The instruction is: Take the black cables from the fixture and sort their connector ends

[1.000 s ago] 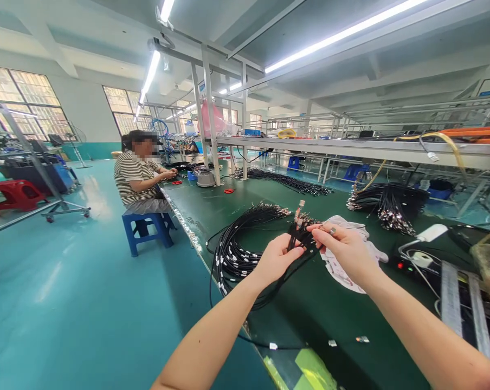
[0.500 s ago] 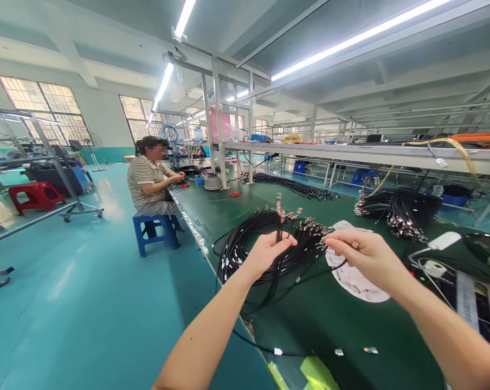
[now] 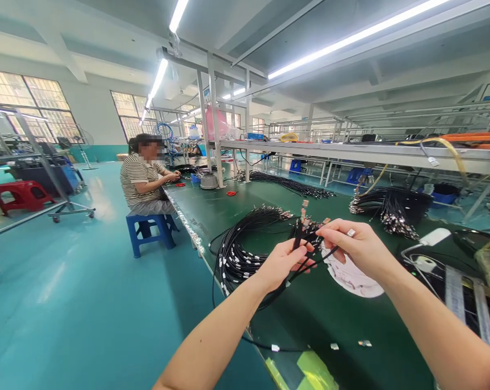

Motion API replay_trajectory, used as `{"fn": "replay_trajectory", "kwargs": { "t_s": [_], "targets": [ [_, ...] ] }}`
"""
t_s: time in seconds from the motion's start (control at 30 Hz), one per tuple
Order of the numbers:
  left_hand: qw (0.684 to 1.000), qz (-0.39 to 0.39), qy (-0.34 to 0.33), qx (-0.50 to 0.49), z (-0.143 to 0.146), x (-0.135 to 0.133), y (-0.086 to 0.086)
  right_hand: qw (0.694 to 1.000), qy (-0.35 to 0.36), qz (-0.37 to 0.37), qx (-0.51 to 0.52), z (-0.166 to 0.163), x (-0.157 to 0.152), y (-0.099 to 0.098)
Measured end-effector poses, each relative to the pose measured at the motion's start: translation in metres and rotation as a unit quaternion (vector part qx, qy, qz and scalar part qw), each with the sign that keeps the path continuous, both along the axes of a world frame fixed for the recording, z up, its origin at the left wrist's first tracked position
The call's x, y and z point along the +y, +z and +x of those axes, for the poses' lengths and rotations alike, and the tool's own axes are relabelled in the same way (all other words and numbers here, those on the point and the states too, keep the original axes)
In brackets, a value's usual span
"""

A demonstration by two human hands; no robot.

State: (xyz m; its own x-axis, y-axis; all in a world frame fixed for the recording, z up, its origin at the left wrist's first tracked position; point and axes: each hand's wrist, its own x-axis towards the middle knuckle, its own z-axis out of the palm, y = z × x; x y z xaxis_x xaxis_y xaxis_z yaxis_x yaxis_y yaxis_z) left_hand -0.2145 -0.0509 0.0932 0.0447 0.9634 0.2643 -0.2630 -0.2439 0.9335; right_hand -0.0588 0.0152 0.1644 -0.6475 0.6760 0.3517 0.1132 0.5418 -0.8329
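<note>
Hands: left hand (image 3: 281, 264) and right hand (image 3: 353, 246) meet above the green matte bench top (image 3: 342, 319), near the picture's middle.
Left grip: fingers closed round a slim bunch of thin black rubbery cables (image 3: 296, 252), whose metal-tipped ends stand upright above the fist.
Right grip: thumb and forefinger pinched together on one cable end at 3 o'clock of the left hand; a small silvery piece shows at the knuckles.
Cable bundle: the held strands sag from the fist toward 7 o'clock onto the bench, joining a large looped coil of black cable with white tags (image 3: 239, 252) at 9 o'clock of the hands.
Cloth: crumpled white rag with reddish marks (image 3: 353, 276) lies flat on the bench just under the right hand.
Bench pieces: three small pale tabs (image 3: 333, 345) lie at 6 o'clock, beside a glossy yellow-green sheet (image 3: 310, 371).
Far piles: another black cable heap with shiny connectors (image 3: 391, 208) at 2 o'clock.
Co-worker: a person in a striped shirt (image 3: 141, 181) sits on a blue plastic stool (image 3: 149, 230) at 10 o'clock.
</note>
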Motion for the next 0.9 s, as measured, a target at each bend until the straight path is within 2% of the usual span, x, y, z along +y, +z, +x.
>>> {"fn": "replay_trajectory", "kwargs": {
  "t_s": [0.07,0.13,0.2,0.27,0.4,0.5,0.6,0.67,0.73,0.83,0.9],
  "targets": [
    [0.993,-0.035,-0.113,0.006,0.002,0.000,-0.001,0.999,-0.021,0.034,-0.017,0.004,0.005,-0.003],
    [0.986,-0.059,-0.157,0.022,0.004,0.000,-0.004,0.995,-0.064,0.070,-0.014,0.009,0.012,-0.006],
    [0.987,-0.083,-0.130,0.045,0.007,0.000,-0.008,0.993,-0.083,0.083,0.032,0.015,0.018,-0.007],
    [0.985,-0.106,-0.113,0.072,0.010,0.002,-0.013,0.994,-0.054,0.090,0.043,0.019,0.020,-0.006],
    [0.981,-0.118,-0.117,0.103,0.018,0.009,-0.021,0.990,0.035,0.105,-0.084,0.019,0.016,-0.004],
    [0.981,-0.120,-0.121,0.097,0.021,0.015,-0.023,0.985,0.043,0.105,-0.129,0.016,0.014,-0.006],
    [0.977,-0.120,-0.154,0.086,0.020,0.021,-0.023,0.982,0.052,0.104,-0.146,0.015,0.016,-0.009],
    [0.974,-0.118,-0.181,0.060,0.018,0.024,-0.021,0.991,0.052,0.071,-0.099,0.015,0.018,-0.012],
    [0.973,-0.116,-0.198,0.029,0.017,0.026,-0.019,0.999,0.043,-0.001,-0.013,0.014,0.020,-0.017],
    [0.973,-0.109,-0.202,0.025,0.018,0.027,-0.017,0.986,0.045,-0.141,0.079,0.013,0.020,-0.028],
    [0.974,-0.099,-0.200,0.032,0.019,0.029,-0.016,0.978,0.047,-0.191,0.075,0.014,0.019,-0.036]
  ]
}}
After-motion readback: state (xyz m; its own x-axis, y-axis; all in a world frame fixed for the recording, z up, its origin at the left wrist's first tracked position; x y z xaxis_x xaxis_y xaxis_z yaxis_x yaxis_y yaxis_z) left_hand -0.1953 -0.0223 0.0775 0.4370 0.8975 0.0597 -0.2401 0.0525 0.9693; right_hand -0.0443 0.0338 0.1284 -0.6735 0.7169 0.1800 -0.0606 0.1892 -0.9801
